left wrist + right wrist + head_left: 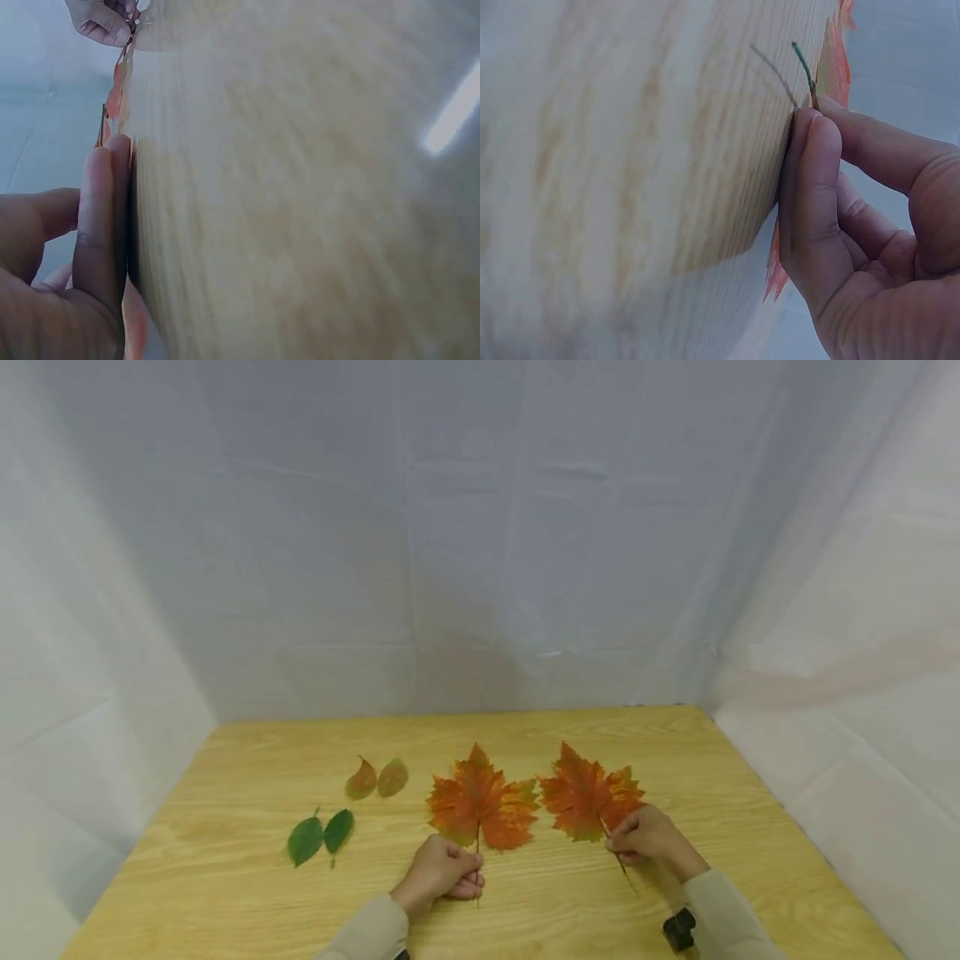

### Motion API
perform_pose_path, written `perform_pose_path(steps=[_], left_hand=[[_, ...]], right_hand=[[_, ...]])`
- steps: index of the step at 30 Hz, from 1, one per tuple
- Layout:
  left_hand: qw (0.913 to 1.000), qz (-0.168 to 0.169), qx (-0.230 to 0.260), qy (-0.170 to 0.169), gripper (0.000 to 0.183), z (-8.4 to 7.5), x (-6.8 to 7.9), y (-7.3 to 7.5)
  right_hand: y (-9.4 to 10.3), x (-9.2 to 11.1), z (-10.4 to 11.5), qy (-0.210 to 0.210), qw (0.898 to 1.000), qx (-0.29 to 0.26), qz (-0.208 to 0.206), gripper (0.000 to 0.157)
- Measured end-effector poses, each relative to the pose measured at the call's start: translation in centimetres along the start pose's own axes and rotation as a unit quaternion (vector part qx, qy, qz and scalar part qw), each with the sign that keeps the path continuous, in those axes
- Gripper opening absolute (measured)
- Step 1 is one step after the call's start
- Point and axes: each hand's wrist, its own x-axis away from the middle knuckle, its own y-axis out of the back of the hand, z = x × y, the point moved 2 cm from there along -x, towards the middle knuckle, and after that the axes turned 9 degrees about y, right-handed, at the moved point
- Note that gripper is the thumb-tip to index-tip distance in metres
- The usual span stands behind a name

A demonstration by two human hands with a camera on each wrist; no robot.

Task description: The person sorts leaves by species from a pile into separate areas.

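Two orange-red maple leaves with thin stems lie side by side on the wooden table. My left hand [442, 870] pinches the stem of the left maple leaf [477, 797], its fingers low against the tabletop. At the other one, the right maple leaf [585, 792], my right hand [648, 837] pinches the stem between thumb and fingers. In the right wrist view the green stem end [802, 64] sticks out past the fingertips, with its shadow beside it on the wood. The blades' inner tips nearly meet in the head view.
On the left of the wooden table [225, 893] lie two green leaves, one at left [305, 841] and one at right [339, 831]. Behind them are two smaller reddish-green leaves, a curled-tip one [362, 780] and a rounder one [393, 777]. White sheeting [465, 568] encloses the back and sides.
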Motion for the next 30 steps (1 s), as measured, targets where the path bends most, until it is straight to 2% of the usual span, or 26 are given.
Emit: perform_pose_path(steps=[10,17,30], left_hand=[[0.9994,0.01,-0.032,-0.007,0.012,-0.24,0.12,0.15],[0.9984,0.002,-0.056,-0.005,0.007,-0.23,0.27,0.14],[0.9977,0.005,-0.066,-0.014,0.012,-0.14,0.33,0.29]], right_hand=[[-0.15,-0.07,-0.16,-0.012,1.0,-0.001,-0.007,0.011],[-0.13,-0.01,-0.1,-0.006,1.0,0.003,-0.002,0.011],[-0.14,-0.07,-0.33,-0.016,1.0,-0.001,-0.005,0.01]])
